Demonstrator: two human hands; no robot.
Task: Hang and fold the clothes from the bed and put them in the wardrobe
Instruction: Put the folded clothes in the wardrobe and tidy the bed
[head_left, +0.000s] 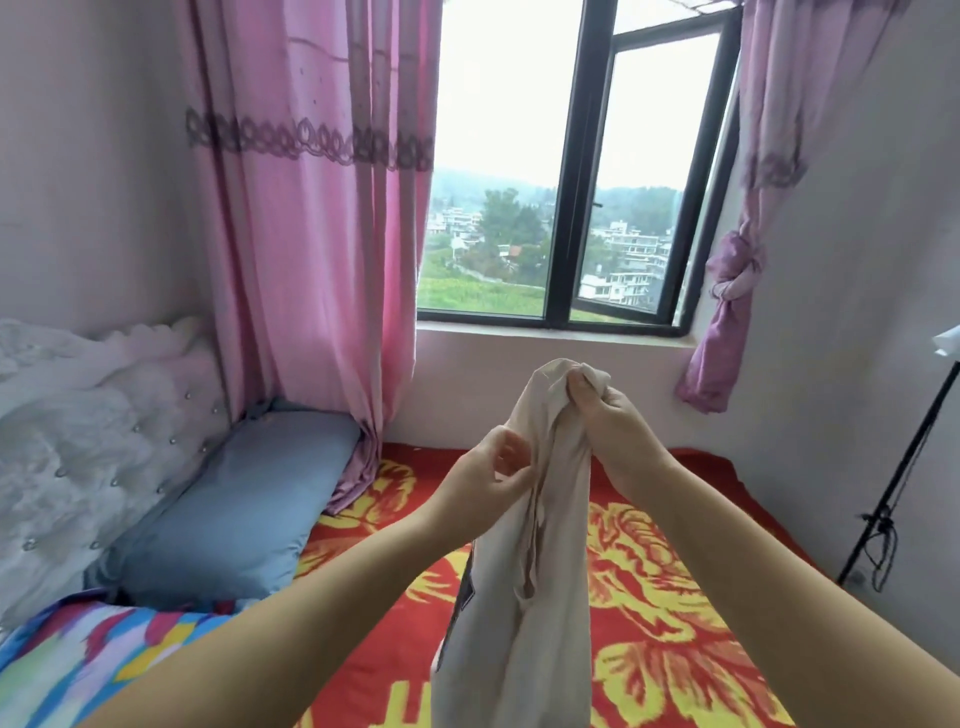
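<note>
Garment (540, 545): beige, bunched lengthwise, held up in the air over the bed (675, 597), hanging down out of the bottom of my view. Dark patch or label visible on its left edge low down; can't read it.

Right hand (610, 415) grips the top end, fingers curled round the bunched fabric, a fold sticking up above the fist. Left hand (491, 467) sits lower and to the left, thumb and fingers pinching the garment's left edge. Both forearms bare, reaching in from the bottom of frame.

Bed below has a red blanket with yellow flower print. Blue pillow (228, 509) lies at the left against a white tufted headboard (78, 426). Multicolour cloth (78, 654) at bottom left, just below the pillow.

Behind: window (576, 208) with dark frame, right pane swung open, buildings and trees outside. Pink curtain (311, 234) hangs left of it, its bottom touching the bed; purple curtain (748, 260) on the right is knotted. Black stand (893, 493) at the right wall, cable tangled on it.
</note>
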